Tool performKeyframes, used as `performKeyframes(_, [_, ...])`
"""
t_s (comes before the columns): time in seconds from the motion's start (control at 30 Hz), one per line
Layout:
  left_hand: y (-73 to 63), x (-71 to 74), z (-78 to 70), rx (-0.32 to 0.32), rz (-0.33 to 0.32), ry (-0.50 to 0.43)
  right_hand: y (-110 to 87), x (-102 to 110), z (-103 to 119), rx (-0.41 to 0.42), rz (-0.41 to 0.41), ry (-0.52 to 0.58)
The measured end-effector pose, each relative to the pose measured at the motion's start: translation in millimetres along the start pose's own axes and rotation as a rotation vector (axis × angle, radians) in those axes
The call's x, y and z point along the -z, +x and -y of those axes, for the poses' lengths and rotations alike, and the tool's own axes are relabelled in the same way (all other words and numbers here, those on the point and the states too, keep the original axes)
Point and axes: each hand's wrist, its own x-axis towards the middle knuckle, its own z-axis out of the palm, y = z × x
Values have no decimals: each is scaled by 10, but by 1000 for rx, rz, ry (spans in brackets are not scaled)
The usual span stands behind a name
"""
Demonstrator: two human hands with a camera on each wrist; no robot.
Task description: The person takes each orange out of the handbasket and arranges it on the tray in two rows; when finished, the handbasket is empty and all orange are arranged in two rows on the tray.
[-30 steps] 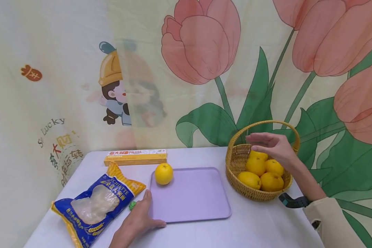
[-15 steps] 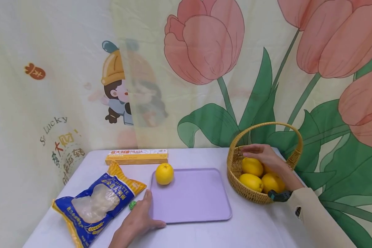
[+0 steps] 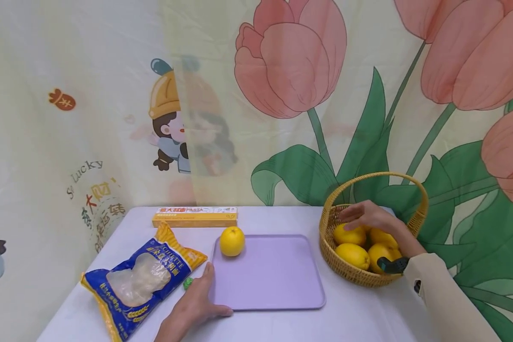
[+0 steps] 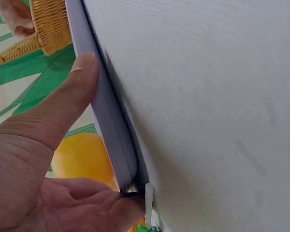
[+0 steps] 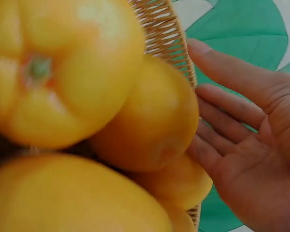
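Observation:
A lilac tray [image 3: 273, 278] lies on the white table, with a round yellow fruit [image 3: 232, 241] near its back left corner. My left hand [image 3: 193, 301] rests against the tray's front left corner. Its thumb [image 4: 79, 77] lies along the front rim, while the fingers reach along the left side. To the right, a wicker basket [image 3: 346, 271] holds several yellow fruits [image 3: 353, 256], some rounder and some longer. Over the basket's back part is my right hand [image 3: 373, 217], fingers extended. In the right wrist view its fingertips are beside the fruit and wicker rim, with nothing gripped.
A blue and yellow pasta bag [image 3: 143, 280] lies left of my left hand. Behind the tray is an orange and white pasta box [image 3: 194, 218]. A small green object [image 3: 188, 283] shows beside the left fingers. The basket's tall handle [image 3: 376, 175] arches above the right hand.
My right hand has lowered from above the basket to inside its opening, close to the fruit. The left hand stays at the tray corner. The head view has shifted slightly.

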Motion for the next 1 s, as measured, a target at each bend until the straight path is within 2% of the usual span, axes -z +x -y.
performKeyframes(0.17, [0, 12, -21, 1, 3, 10, 5, 15, 27, 0, 98, -108])
performKeyframes(0.37, [2, 8, -18, 3, 8, 8, 120, -46, 114, -115, 125, -283])
performKeyframes(0.5, [-9, -5, -11, 6, 7, 14, 172, -66, 148, -105, 143, -332])
performKeyframes(0.6, [-10, -6, -5, 0, 1, 13, 172, -39, 147, -48, 121, -309])
performKeyframes(0.77, [-25, -5, 0, 14, 2, 10, 85, 12, 98, 45, 24, -129])
performKeyframes(0.87, [-25, -10, 5, 13, 3, 12, 30, 26, 51, 61, 12, -57])
performKeyframes(1.0, [-18, -12, -4, 14, 6, -4, -41, 31, 15, 37, 39, -56])
